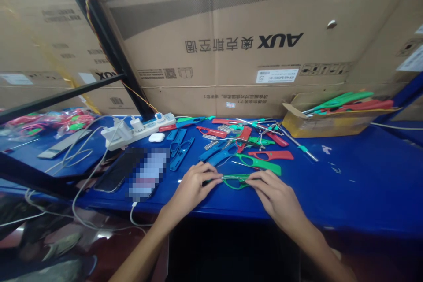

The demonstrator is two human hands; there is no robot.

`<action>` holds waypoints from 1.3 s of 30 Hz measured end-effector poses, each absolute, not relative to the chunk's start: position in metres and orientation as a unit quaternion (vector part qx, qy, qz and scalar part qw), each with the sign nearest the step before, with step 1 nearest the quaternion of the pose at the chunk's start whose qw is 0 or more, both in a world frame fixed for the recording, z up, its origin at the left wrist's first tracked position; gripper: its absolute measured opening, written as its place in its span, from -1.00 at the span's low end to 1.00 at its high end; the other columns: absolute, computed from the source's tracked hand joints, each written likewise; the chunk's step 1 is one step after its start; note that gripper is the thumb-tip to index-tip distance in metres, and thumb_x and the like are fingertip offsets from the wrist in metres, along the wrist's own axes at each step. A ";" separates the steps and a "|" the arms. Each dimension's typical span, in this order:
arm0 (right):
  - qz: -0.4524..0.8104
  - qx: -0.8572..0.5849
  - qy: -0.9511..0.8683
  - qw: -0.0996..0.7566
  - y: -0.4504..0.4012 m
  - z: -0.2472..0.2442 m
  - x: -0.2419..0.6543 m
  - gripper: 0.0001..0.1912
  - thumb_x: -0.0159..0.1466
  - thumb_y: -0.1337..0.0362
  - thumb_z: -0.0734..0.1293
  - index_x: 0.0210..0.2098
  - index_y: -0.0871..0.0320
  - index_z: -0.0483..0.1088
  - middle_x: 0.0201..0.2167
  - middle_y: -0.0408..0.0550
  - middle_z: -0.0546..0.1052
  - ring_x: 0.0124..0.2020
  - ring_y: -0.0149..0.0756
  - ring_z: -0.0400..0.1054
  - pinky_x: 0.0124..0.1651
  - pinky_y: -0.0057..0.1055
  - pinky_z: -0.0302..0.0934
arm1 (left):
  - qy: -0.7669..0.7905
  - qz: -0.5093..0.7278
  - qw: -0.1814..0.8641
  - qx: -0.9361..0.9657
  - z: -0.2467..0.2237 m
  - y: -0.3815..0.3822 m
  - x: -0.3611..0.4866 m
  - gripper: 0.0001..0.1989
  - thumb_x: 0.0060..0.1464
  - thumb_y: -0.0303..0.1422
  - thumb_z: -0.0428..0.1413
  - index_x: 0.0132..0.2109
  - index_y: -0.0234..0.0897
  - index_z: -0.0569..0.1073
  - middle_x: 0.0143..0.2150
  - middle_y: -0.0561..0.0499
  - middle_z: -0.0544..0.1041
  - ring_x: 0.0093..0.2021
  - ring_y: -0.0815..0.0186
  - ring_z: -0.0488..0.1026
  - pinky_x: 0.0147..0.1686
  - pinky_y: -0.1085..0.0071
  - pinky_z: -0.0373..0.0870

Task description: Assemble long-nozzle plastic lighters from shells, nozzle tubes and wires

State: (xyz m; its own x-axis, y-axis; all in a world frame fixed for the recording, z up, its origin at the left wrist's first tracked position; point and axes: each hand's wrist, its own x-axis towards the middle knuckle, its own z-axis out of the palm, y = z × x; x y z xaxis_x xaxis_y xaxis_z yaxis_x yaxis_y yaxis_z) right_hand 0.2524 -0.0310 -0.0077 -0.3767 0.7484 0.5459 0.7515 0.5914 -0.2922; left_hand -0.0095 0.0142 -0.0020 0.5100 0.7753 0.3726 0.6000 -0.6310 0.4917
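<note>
Near the front edge of the blue table, a green long-nosed lighter casing lies between my two hands, with a thin pale wire or rod along its upper side. My left hand pinches its left end. At the other end, the fingers of my right hand close around it and partly hide it. Just beyond are a green lighter and a red lighter casing. Blue casing pieces sit behind my left hand. Small metallic parts are scattered among more coloured casings.
A cardboard box of green and red lighters stands at the back right. Left of the work are two phones, a white earphone case and a power strip with cables. Large cartons rise behind the table.
</note>
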 end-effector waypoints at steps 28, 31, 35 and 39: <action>0.046 -0.439 -0.844 0.304 -0.024 -0.002 0.262 -0.74 0.40 0.38 0.26 -0.07 0.03 0.57 -0.08 -0.04 0.61 -0.09 -0.22 0.53 -0.04 -0.22 0.50 | 0.397 0.293 0.165 0.854 -0.003 0.015 -0.010 -0.83 0.33 -0.26 0.15 -0.06 -0.09 0.65 -0.12 0.01 0.60 -0.11 0.24 0.51 -0.02 0.24 0.38; -0.017 -0.435 -0.845 0.310 -0.033 -0.014 0.263 -0.67 0.39 0.40 0.25 0.04 0.03 0.55 -0.01 0.01 0.61 -0.05 -0.17 0.53 0.02 -0.14 0.49 | 0.395 0.295 0.163 0.855 -0.004 0.015 -0.010 -0.81 0.34 -0.24 0.14 -0.06 -0.10 0.65 -0.12 -0.01 0.60 -0.12 0.23 0.51 -0.02 0.23 0.38; -0.086 -0.420 -0.859 0.281 -0.037 -0.021 0.258 -0.51 0.32 0.56 0.18 0.09 0.06 0.52 0.00 0.02 0.63 -0.05 -0.12 0.53 0.00 -0.11 0.50 | 0.395 0.296 0.155 0.856 -0.004 0.015 -0.010 -0.81 0.34 -0.25 0.14 -0.07 -0.10 0.65 -0.13 0.00 0.60 -0.13 0.24 0.51 -0.02 0.24 0.38; -0.086 -0.412 -0.862 0.282 -0.034 -0.015 0.250 -0.52 0.32 0.60 0.14 0.02 0.15 0.54 -0.09 0.04 0.64 -0.12 -0.14 0.52 -0.08 -0.18 0.51 | 0.394 0.296 0.154 0.856 -0.003 0.015 -0.010 -0.84 0.32 -0.27 0.16 -0.07 -0.12 0.65 -0.13 0.01 0.60 -0.13 0.24 0.50 -0.04 0.23 0.36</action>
